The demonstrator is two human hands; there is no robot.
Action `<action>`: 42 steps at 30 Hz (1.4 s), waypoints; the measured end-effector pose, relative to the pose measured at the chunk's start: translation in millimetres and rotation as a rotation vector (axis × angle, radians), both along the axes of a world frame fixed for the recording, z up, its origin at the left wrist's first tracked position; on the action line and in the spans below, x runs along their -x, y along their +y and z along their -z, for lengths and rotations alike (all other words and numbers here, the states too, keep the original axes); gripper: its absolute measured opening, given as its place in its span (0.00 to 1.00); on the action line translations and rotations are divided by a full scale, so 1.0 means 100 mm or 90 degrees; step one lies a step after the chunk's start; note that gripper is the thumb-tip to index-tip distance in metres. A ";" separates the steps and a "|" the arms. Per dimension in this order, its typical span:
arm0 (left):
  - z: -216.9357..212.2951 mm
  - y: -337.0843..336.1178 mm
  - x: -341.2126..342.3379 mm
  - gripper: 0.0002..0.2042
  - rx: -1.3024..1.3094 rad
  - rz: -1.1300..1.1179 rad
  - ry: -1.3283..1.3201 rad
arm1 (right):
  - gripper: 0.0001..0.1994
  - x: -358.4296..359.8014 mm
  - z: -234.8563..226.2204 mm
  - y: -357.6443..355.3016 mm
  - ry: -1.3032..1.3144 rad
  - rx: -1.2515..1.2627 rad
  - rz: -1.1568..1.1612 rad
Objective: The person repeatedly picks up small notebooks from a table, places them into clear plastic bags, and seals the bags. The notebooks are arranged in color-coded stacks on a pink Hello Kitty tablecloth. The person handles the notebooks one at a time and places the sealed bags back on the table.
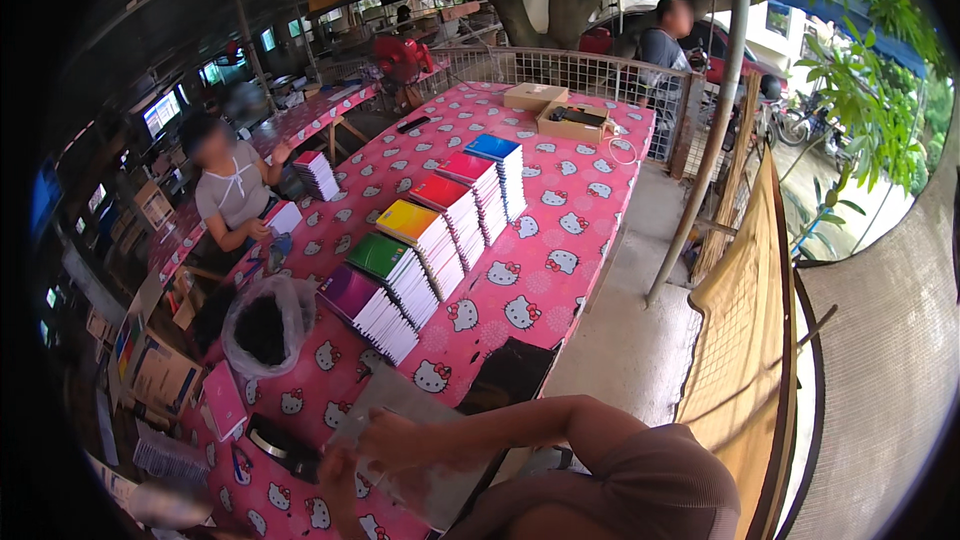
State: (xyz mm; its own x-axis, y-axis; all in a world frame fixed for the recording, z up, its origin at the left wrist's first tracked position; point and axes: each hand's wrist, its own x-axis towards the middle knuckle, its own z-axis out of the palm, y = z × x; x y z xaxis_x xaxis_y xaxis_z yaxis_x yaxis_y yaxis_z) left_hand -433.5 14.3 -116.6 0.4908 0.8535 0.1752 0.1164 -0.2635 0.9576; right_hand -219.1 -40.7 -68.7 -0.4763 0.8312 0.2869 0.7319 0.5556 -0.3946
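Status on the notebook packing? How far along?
Done: five colour-sorted notebook stacks lined up on the pink table. In hand: both hands, left hand and right hand, hold a clear plastic sleeve, seemingly empty. Left: all stacks look unbagged.

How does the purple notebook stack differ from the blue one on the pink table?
The purple stack lies nearest the person's hands; the blue stack lies farthest along the row. The purple stack leans more and looks lower; the blue stands straighter. Both rest on the pink tablecloth.
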 end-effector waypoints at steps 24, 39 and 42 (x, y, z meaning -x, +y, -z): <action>-0.24 0.02 -0.55 0.05 -0.509 -0.026 0.243 | 0.29 -0.68 0.52 -0.01 0.187 0.052 -0.180; 0.66 0.42 -0.31 0.29 -0.040 -0.035 0.147 | 0.16 -0.45 1.28 0.80 0.640 0.156 -0.053; 0.92 0.28 -0.06 0.23 -0.097 -0.044 0.179 | 0.14 -0.38 0.81 0.43 0.777 0.325 0.061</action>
